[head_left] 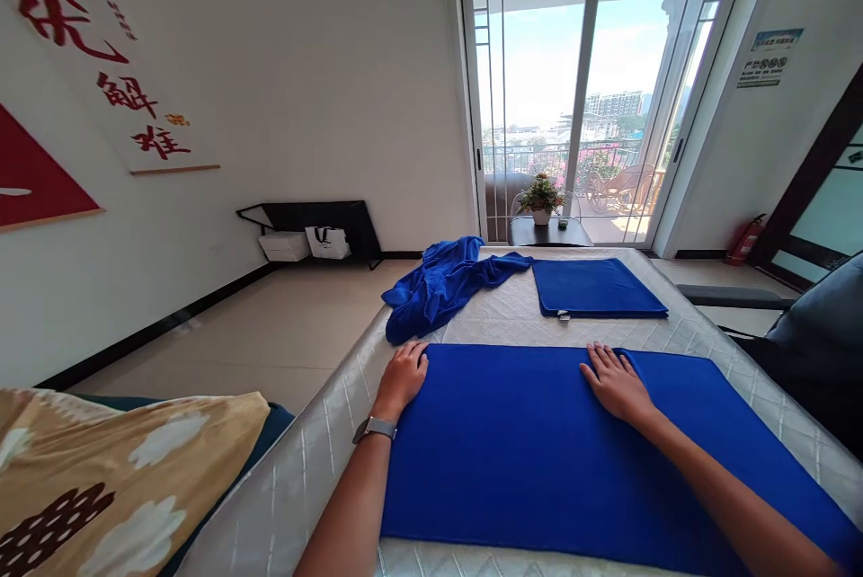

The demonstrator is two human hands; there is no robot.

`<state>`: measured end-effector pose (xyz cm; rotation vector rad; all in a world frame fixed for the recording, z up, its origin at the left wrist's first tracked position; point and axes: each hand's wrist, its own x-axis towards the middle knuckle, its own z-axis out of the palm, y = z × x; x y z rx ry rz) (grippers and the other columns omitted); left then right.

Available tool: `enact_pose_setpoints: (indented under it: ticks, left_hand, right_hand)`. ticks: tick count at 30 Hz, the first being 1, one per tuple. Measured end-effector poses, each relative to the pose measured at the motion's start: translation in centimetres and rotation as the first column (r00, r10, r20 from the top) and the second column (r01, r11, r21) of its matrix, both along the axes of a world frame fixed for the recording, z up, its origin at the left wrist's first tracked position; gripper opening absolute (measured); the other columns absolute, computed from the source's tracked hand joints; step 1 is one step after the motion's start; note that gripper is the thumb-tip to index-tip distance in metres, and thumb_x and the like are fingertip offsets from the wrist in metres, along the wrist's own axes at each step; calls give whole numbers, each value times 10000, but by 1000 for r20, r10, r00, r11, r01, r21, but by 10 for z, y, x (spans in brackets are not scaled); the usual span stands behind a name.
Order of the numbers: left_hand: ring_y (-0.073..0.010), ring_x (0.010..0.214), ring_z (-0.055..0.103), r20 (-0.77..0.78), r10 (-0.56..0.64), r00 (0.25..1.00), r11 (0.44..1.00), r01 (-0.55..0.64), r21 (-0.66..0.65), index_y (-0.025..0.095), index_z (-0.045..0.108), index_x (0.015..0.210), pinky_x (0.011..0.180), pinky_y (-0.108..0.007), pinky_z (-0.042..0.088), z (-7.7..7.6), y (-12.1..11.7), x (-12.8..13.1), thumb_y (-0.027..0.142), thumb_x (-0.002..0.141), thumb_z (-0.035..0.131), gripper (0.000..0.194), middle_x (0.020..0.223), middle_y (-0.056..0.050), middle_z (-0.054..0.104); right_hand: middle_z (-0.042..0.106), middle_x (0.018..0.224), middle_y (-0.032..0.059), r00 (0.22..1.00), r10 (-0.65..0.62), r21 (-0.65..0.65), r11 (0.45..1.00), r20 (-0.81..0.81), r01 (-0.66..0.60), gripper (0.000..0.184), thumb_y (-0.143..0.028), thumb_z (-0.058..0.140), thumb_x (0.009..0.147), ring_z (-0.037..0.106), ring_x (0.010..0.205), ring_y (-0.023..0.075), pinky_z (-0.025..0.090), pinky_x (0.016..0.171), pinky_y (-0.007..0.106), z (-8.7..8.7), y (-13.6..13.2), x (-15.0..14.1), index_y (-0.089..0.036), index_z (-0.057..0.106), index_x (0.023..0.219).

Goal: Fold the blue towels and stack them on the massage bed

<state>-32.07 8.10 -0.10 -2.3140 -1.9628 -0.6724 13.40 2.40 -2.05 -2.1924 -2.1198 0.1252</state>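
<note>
A large blue towel [499, 442] lies spread flat on the white mattress [324, 442], its long side running left to right. My left hand [404, 373] rests on its far left corner, fingers laid over the edge; a watch [375, 429] is on that wrist. Near the towel's far edge, right of the middle, my right hand [617, 382] presses flat with fingers stretched, and a small fold shows beside the fingertips. Farther back on the mattress are a crumpled blue towel [449, 285] and a neatly folded blue towel [597, 287] with a white tag.
A patterned blanket [135, 478] is at the lower left. A dark cushioned seat [819, 334] stands at the right. Beyond the mattress are a potted plant [540, 199] on a small table and a glass sliding door [526, 92]. A black rack [324, 231] leans by the wall.
</note>
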Motion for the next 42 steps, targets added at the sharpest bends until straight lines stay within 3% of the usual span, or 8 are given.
enact_pose_setpoints:
  ticks: [6,11,17,22,29,34,38,42]
  left_hand:
    - [-276,1272,567,-14,7,1000,999,-6,36,169,667,1279,1148,-430,405,-5,6,-1,298,975,353,456,1339,-117,647]
    - [-270,1300,549,-25,6,1000,1000,-6,10,156,650,1304,1159,-421,393,-5,8,-2,326,977,334,486,1370,-113,632]
    - [-257,1325,536,-52,2,999,1000,-2,-1,184,646,1317,1172,-411,381,-5,8,-3,356,983,330,491,1386,-92,628]
    - [-271,1315,543,-53,-2,999,1000,1,-11,164,639,1331,1166,-428,385,-2,7,-2,352,991,333,495,1388,-111,626]
    - [-281,1396,471,-29,10,1000,995,-13,-100,143,565,1422,1184,-422,352,-1,3,-2,422,1021,324,545,1488,-126,544]
    - [-282,1441,422,-37,26,999,991,-31,-129,131,508,1472,1199,-430,323,-3,1,-1,428,1032,318,563,1548,-143,476]
    - [-286,1440,427,-63,27,998,991,-34,-128,131,503,1477,1199,-429,323,-3,0,-1,423,1035,324,559,1565,-150,454]
    - [-277,1441,422,-108,19,994,993,-32,-118,116,494,1481,1205,-425,312,-3,1,-1,424,1041,295,573,1546,-156,475]
  right_hand:
    - [289,1643,148,958,-284,94,955,23,281,759,-517,151,970,248,1520,283,220,1226,508,-35,-19,183,-81,325,1568]
    - [304,1629,188,953,-304,148,941,-19,303,791,-514,141,967,273,1509,302,217,1235,496,-48,-25,219,-12,327,1550]
    - [353,1614,158,943,-332,188,929,37,320,733,-465,157,976,288,1501,308,229,1228,506,-33,-31,203,-49,396,1531]
    - [401,1580,189,951,-246,287,939,188,187,621,-310,233,966,291,1497,329,198,1228,530,-3,-38,165,-38,516,1448]
    - [315,1637,62,984,176,131,976,-19,-172,663,-524,214,1026,217,1532,232,201,1246,438,47,-35,-17,-176,356,1571]
    - [165,1676,29,924,352,31,936,-148,-352,696,-592,163,1027,103,1553,223,99,1261,460,47,-28,-114,-219,236,1610]
    - [158,1679,10,935,317,-17,946,-157,-324,688,-626,159,1020,95,1554,221,82,1259,468,31,-19,-107,-275,242,1606]
    - [188,1676,-10,971,220,9,975,-93,-220,674,-632,175,1014,117,1551,210,108,1259,458,13,-17,-31,-308,254,1600]
